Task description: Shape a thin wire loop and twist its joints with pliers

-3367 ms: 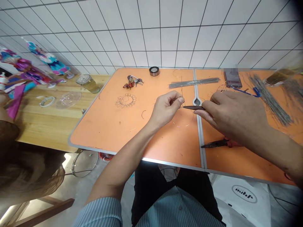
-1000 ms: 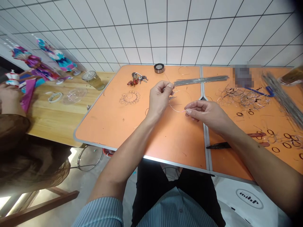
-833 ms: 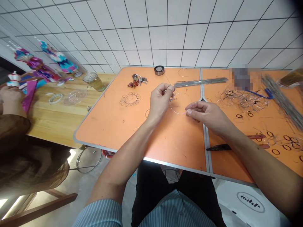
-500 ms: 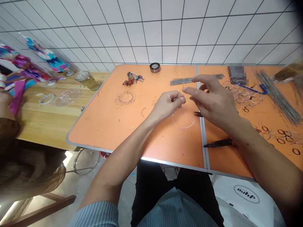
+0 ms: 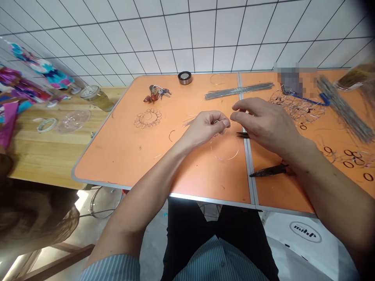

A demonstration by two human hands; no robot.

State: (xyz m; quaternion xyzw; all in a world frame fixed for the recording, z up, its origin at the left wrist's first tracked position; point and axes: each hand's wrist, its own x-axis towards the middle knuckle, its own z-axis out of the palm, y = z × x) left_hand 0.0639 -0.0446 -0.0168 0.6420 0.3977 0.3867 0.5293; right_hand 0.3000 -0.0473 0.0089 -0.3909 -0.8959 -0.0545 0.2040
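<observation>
My left hand [image 5: 209,127] is closed in a pinch on a thin wire hoop [image 5: 229,158], which hangs below the fingertips over the orange table. Small wire loops show at the pinch, partly covered by the thumb. Just to the right, my right hand [image 5: 260,121] has its fingertips close together at a fine wire end by the left thumb; its own thumb is mostly hidden. Under the right hand, dark pointed tips [image 5: 242,135] stick out. Near the right wrist lie black-jawed pliers [image 5: 268,171], their handles covered by the forearm.
On the orange table [image 5: 117,156] lie a looped wire ring [image 5: 148,118], keys [image 5: 158,93], a tape roll [image 5: 184,78], straight wires [image 5: 238,90], tangled wire [image 5: 299,107], a wire bundle [image 5: 345,109] and small dark rings [image 5: 348,164]. A lidded cup [image 5: 96,98] stands left. Someone sits at lower left.
My right fingertips have drawn closer together beside the left hand's pinch. The left hand still holds the hoop. The view has shifted slightly, uncovering more of the straight wires.
</observation>
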